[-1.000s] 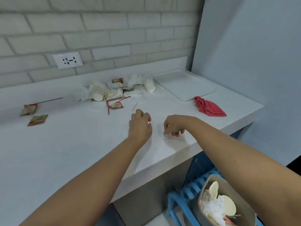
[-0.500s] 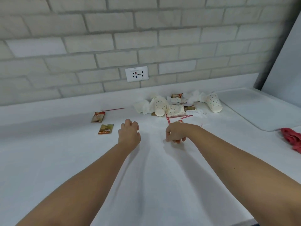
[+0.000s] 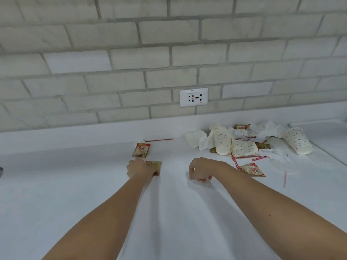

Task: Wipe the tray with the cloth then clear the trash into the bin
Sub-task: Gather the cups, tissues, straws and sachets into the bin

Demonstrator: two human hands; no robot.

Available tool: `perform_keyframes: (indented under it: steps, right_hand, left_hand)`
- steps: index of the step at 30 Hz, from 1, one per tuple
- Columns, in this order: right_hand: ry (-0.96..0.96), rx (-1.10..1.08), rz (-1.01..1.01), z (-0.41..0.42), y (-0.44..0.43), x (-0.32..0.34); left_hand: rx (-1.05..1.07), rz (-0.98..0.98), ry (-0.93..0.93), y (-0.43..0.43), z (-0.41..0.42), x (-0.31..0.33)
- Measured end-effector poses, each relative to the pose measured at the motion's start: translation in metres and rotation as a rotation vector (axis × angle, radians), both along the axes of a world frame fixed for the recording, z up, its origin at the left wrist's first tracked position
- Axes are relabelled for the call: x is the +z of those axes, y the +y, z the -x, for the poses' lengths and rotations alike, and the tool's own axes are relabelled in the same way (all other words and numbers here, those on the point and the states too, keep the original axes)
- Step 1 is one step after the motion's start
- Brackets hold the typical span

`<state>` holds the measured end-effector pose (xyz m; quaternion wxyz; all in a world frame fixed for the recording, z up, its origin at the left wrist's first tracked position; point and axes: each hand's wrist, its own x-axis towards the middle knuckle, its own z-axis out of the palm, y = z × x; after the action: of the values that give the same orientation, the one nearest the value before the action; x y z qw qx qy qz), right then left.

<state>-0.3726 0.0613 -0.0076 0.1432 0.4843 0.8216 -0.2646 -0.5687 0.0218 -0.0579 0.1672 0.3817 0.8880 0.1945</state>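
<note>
My left hand [image 3: 139, 167] lies on the white counter [image 3: 169, 212], its fingers curled over the left edge of a brown sachet [image 3: 155, 166]. Just behind it lies a creamer sachet [image 3: 141, 150]. My right hand [image 3: 200, 170] hovers at the counter's middle, fingers curled under, with nothing visible in it. To the right is a trash pile: spotted paper cups [image 3: 222, 142], crumpled tissues [image 3: 197, 140], another creamer sachet [image 3: 252, 169] and red stirrers [image 3: 158, 140]. The white tray's [image 3: 334, 139] corner shows at the far right edge. Cloth and bin are out of view.
A grey brick wall with a white socket [image 3: 193, 97] rises behind the counter. A lone red stirrer [image 3: 285, 180] lies right of my right forearm. Something dark [image 3: 1, 171] peeks in at the left edge.
The view swung left, away from the tray, cloth and bin. My left hand reached forward and left onto the brown sachet. My right hand stayed curled near the counter's middle.
</note>
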Motion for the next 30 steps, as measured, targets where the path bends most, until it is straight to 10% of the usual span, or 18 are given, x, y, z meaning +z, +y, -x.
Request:
perform_keyframes:
  steps: [30]
  right_hand:
    - [0.152,0.138,-0.434,0.148,0.124,-0.049]
  left_hand:
    - [-0.306,-0.188,-0.258,0.1,0.07,-0.021]
